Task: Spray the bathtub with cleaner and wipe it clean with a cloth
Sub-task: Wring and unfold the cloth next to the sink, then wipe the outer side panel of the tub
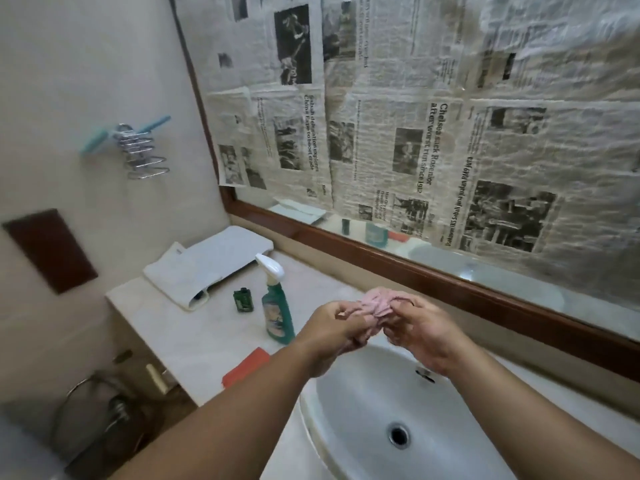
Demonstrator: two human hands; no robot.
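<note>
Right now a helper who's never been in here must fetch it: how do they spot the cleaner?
Find the white sink basin; on the pale countertop to its left stands the spray bottle. It has a green body and white trigger head, and stands far taller than the small dark green box beside it.

Countertop (194,337) bears spray bottle (277,306), towel (180,275), red sponge (246,367)

Pink cloth (379,303) bunched above the basin (349,393); green spray bottle (277,313) upright on counter (194,336).
</note>
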